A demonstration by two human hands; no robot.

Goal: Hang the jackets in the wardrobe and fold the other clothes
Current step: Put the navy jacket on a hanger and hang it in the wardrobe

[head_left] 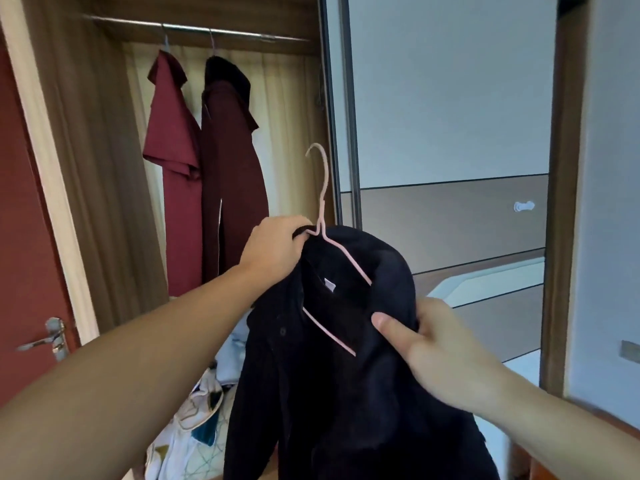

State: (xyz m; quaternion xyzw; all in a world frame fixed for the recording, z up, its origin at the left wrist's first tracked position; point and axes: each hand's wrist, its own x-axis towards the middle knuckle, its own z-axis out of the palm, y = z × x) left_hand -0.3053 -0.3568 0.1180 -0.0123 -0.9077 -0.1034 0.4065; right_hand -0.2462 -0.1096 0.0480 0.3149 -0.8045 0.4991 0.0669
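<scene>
Small white label sewn inside the collar of the black jacket, too small to read; no other writing legible. Two hands, three hanging or held garments, three hangers. Left hand curled around the jacket's collar edge and the pink hanger just beneath its neck, fingers wrapped tight over dark cloth. Right hand pinching the opposite shoulder of the jacket, thumb flat on the front of the fabric, other fingers tucked behind and out of sight. Jacket held up in mid-air in front of the open wardrobe, thick, matt, fuzzy-looking cloth, one dark button visible on the front; thin pink wire-shaped hanger partly threaded inside, one arm under the right shoulder, hook upright above the collar. On the metal rail: one crimson short-sleeved garment and one dark maroon jacket with a black collar, side by side, touching, each on its own hanger. Wood-grain wardrobe sides, pale pleated curtain behind. Red door with a silver lever handle at left. Sliding panel in grey and taupe at right. Heap of patterned clothes low down, white and teal.
</scene>
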